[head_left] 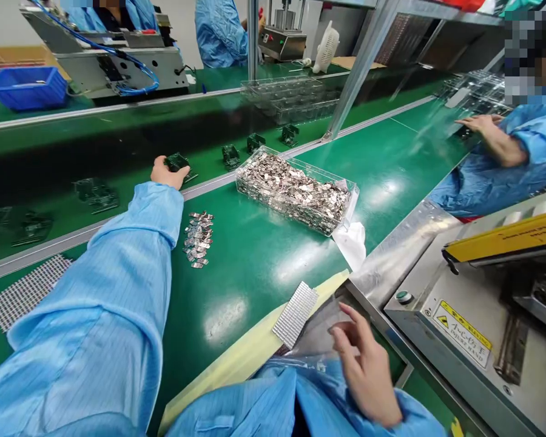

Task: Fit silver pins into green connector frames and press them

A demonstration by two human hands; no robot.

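Your hands are well apart: the left hand [166,175] pinches a dark part [176,161] at the metal rail [212,184], probably from its sides to spare its top; whether it's lifted, I can't tell. Your empty right hand [367,367], fingers parted, hovers near the gridded silver block [295,315], likely set at the tabletop's [255,261] near edge for easy reach.

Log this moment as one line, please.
Left hand: gripping dark part | Right hand: open, near silver gridded slab | Clear tray: filled with small metal pieces
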